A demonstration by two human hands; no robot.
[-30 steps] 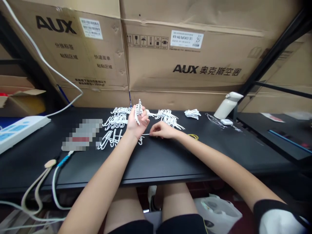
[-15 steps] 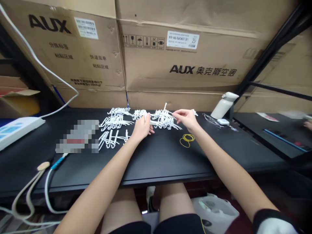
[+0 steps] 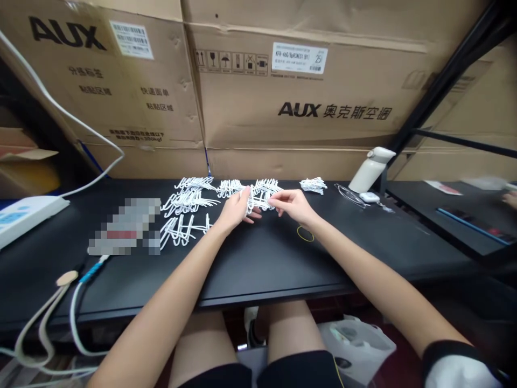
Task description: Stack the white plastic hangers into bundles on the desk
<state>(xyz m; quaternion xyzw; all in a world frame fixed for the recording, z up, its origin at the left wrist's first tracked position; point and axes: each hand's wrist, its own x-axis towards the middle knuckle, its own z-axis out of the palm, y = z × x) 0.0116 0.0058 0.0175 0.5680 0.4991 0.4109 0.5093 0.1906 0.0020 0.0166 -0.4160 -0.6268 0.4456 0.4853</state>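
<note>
Near the middle of the black table, my left hand (image 3: 237, 210) is closed around a small bunch of thin white hooked pieces (image 3: 257, 202). My right hand (image 3: 295, 207) pinches at the right ends of that bunch, its fingertips partly hiding them. More white hooked pieces (image 3: 188, 201) lie in rows to the left, and further groups, such as the white hooked group (image 3: 268, 186), lie just behind my hands. A yellow rubber band (image 3: 306, 234) rests under my right wrist; my forearm may hide part of it.
A compact white bundle (image 3: 313, 185) lies at the back, near glasses (image 3: 350, 195), a white bottle (image 3: 370, 170) and a small white case (image 3: 369, 198). A power strip (image 3: 32, 214) and a blurred-out object (image 3: 125, 226) are left. Cardboard boxes (image 3: 242, 124) stand behind.
My right hand has moved left and slightly down, towards my left hand. The white bundle at the back now shows fully, while less of the yellow bands is visible.
</note>
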